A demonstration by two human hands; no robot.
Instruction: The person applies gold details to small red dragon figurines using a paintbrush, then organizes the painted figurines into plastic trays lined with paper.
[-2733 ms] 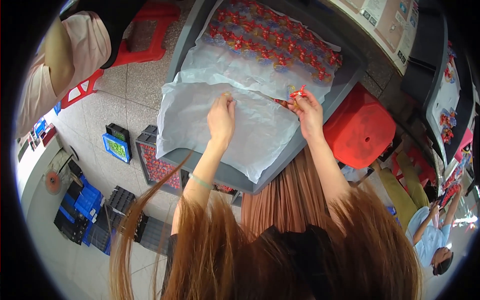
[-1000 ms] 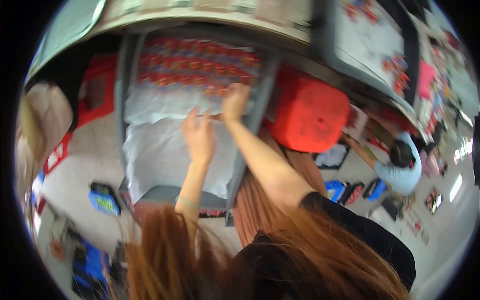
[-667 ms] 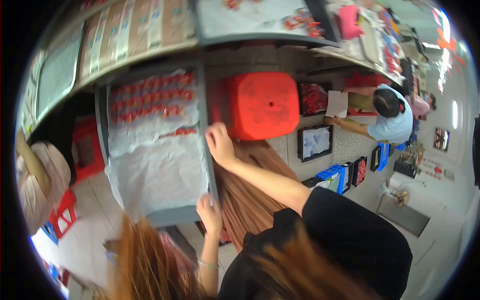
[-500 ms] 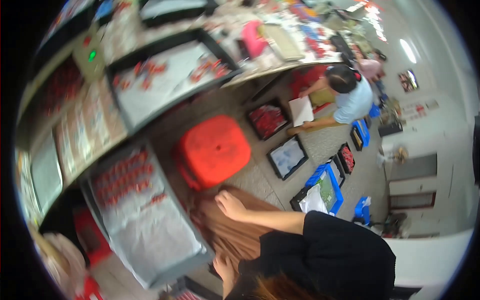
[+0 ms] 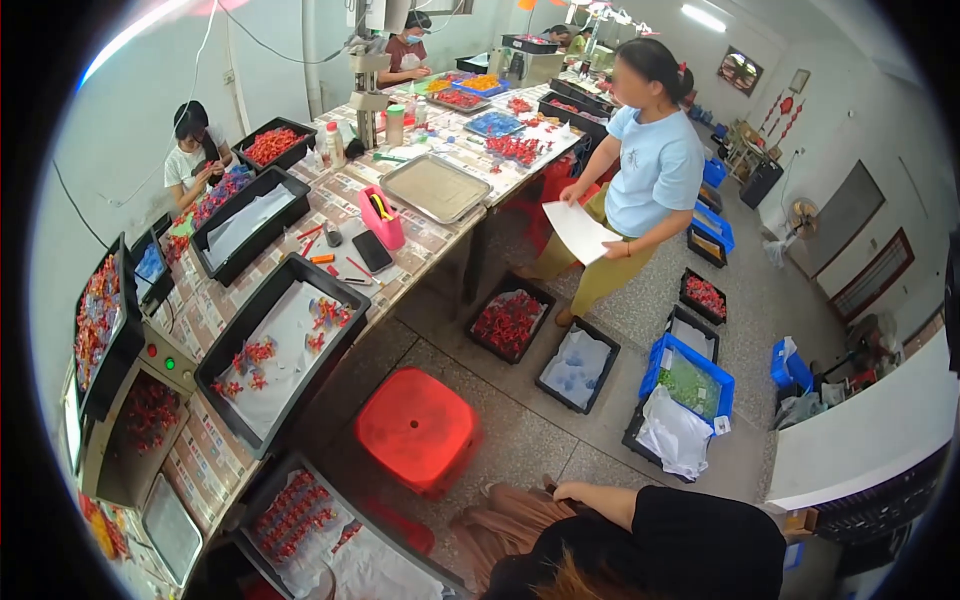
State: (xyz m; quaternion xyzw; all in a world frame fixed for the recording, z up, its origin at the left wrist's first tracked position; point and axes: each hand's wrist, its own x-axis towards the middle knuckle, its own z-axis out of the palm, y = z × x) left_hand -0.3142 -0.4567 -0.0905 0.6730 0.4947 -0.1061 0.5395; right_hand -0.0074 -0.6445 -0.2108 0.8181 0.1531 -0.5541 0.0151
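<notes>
My right arm (image 5: 598,502) comes out of a black sleeve at the lower middle and bends beside my brown skirt (image 5: 505,520). Its hand is mostly hidden, so the fingers do not show and nothing held can be made out. My left hand cannot be seen. Left of the skirt is a grey tray (image 5: 395,548) lined with white paper, with rows of small red pieces (image 5: 290,510) on it. A red stool (image 5: 415,425) stands just beyond my skirt.
A patterned worktable (image 5: 320,185) bears a black tray (image 5: 345,335), a phone (image 5: 372,252) and a metal tray (image 5: 435,188). A co-worker in light blue (image 5: 655,165) holds a white sheet (image 5: 582,232). Crates (image 5: 508,320) stand on the floor; other people sit along the table.
The view has swung up and steadied, showing more of the table and room. Both my hands showed by the skirt before; now the left is out of view and the right mostly hidden.
</notes>
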